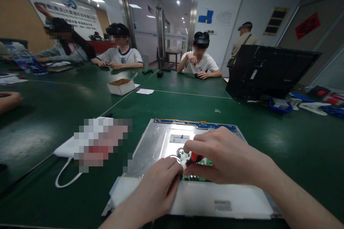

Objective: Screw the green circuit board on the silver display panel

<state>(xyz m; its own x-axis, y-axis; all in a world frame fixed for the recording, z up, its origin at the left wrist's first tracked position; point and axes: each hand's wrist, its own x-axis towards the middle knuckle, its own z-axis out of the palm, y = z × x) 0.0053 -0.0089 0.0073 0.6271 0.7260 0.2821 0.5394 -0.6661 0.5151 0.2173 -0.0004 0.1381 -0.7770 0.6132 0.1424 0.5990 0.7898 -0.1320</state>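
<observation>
A flat metal-backed panel, which looks like a display panel, lies on the table in front of me. Along its far edge runs a blue circuit strip, and a green circuit board sits near its middle, partly hidden by my hands. My right hand is closed round a red and black screwdriver over the green board; the tool's tip cannot be made out. At the board's left side, my left hand has its fingers curled and pressed together. Whatever is between them is hidden.
Left of the panel lies a white device with a cord, partly blurred out. Farther off stand a small open box and a large black monitor. Several people sit around the green table; another person's hand rests at far left.
</observation>
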